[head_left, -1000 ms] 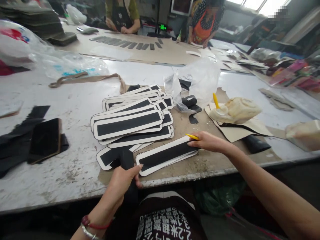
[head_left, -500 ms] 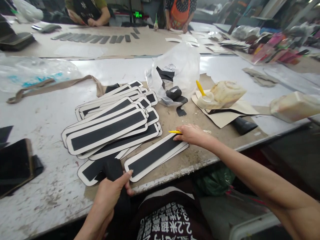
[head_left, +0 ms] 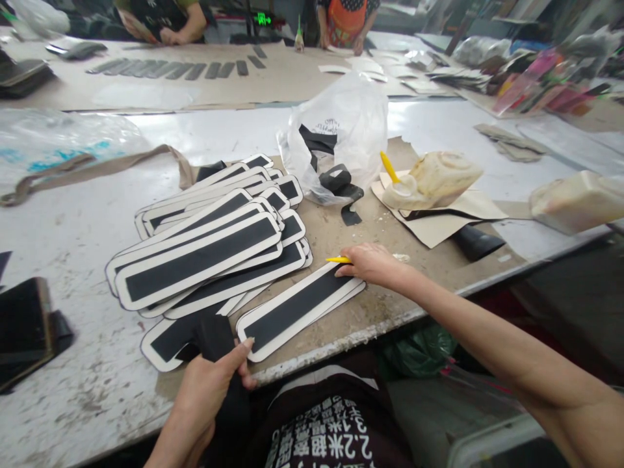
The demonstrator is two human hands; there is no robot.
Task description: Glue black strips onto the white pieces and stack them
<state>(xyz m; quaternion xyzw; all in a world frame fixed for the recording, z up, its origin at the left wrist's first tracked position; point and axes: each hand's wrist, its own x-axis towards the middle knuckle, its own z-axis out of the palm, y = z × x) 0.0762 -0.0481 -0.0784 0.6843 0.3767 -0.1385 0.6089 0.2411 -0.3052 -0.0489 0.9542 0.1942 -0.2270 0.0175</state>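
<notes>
My left hand grips a black fabric strip at the table's near edge, the strip hanging down toward my lap. My right hand holds a yellow stick and rests on the far end of a white-bordered black panel lying on brown paper. To the left of it lies a fanned pile of several like panels.
A clear plastic bag with black pieces stands behind the pile. A cream glue tub with a yellow handle sits at right on tan paper. Dark pieces lie at far left. Two other people work at the far side.
The view has shifted right and down a little. My right hand with the yellow stick stays on the panel's end; my left hand keeps hold of the black strip.
</notes>
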